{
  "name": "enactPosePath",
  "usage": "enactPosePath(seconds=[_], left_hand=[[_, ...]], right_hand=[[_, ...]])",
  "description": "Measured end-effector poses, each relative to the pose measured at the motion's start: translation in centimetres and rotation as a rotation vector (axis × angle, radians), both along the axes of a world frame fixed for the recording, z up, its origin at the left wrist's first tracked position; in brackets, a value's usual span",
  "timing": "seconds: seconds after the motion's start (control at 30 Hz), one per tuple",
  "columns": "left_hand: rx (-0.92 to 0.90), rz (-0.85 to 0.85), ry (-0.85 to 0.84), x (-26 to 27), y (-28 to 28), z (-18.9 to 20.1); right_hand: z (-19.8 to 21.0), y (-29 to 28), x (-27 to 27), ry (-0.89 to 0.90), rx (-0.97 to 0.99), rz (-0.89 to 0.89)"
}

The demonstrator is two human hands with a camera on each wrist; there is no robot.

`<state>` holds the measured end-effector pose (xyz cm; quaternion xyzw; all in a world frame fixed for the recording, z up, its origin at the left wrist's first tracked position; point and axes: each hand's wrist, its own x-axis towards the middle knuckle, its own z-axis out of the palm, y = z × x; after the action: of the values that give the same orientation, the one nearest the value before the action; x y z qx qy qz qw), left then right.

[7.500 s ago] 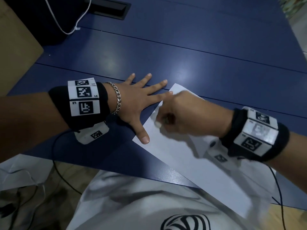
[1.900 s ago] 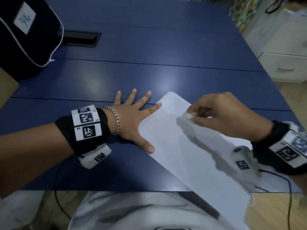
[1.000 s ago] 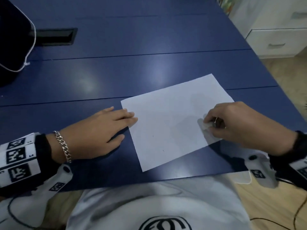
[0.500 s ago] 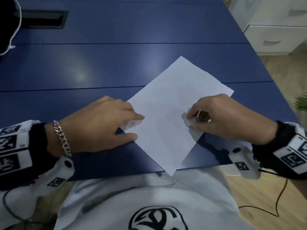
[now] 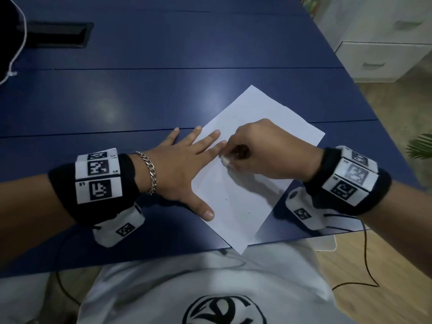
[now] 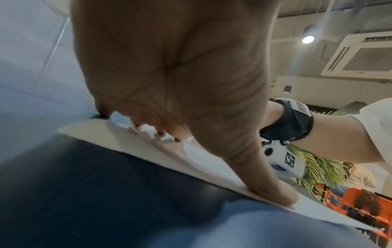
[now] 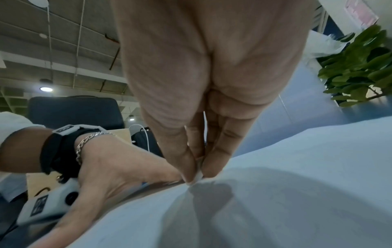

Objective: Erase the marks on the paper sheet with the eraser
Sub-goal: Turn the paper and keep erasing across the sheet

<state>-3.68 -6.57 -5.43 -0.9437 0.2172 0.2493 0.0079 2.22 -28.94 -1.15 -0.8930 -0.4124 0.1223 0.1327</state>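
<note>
A white paper sheet [image 5: 254, 127] lies turned like a diamond on the blue table [image 5: 145, 94], its near corner past the table's front edge. A few faint small marks [image 5: 226, 199] show on its lower half. My left hand [image 5: 187, 160] lies flat with fingers spread, thumb and two fingertips pressing the sheet's left edge. My right hand [image 5: 261, 148] pinches a small white eraser [image 5: 225, 160] and holds its tip on the paper beside the left fingertips. In the right wrist view the eraser [image 7: 198, 177] sits between thumb and fingers on the sheet [image 7: 297, 184].
A black slot [image 5: 58, 33] is set in the table at the far left, beside a dark bag with a white cord [image 5: 19, 43]. White drawers [image 5: 383, 57] stand off to the right, and a green plant [image 5: 420, 146]. Black cables [image 5: 364, 258] hang by my right wrist.
The left hand has flattened and spread its fingers on the sheet's left edge. The right hand with the eraser has moved left across the paper, close to the left fingertips.
</note>
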Motion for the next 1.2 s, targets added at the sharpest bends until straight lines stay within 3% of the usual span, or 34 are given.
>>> enactPosePath(seconds=[0.13,0.27,0.47,0.67,0.8,0.9,1.03,1.2], left_hand=[[0.003,0.009,0.003,0.0,0.1,0.0],[0.013,0.011,0.007,-0.1,0.0,0.1],[0.021,0.006,0.009,-0.1,-0.1,0.3],[0.022,0.024,0.034,0.0,0.0,0.5],[0.022,0.021,0.036,0.1,-0.1,0.4],[0.025,0.009,0.043,0.1,0.1,0.5],[0.032,-0.023,0.076,0.8,0.4,1.0],[0.039,-0.014,0.091,0.7,-0.4,1.1]], right_hand=[[-0.2,0.2,-2.0,-0.015,-0.027,0.071],[0.3,0.0,-4.8,0.166,-0.134,0.248],[0.1,0.4,-0.4,-0.031,-0.010,0.058],[0.6,0.4,-3.3,0.163,-0.134,0.245],[0.3,0.6,1.4,-0.018,-0.033,0.097],[0.2,-0.2,2.9,0.070,-0.020,-0.007],[-0.3,-0.4,2.9,0.098,0.004,-0.013],[-0.5,-0.5,2.4,0.002,0.029,0.018]])
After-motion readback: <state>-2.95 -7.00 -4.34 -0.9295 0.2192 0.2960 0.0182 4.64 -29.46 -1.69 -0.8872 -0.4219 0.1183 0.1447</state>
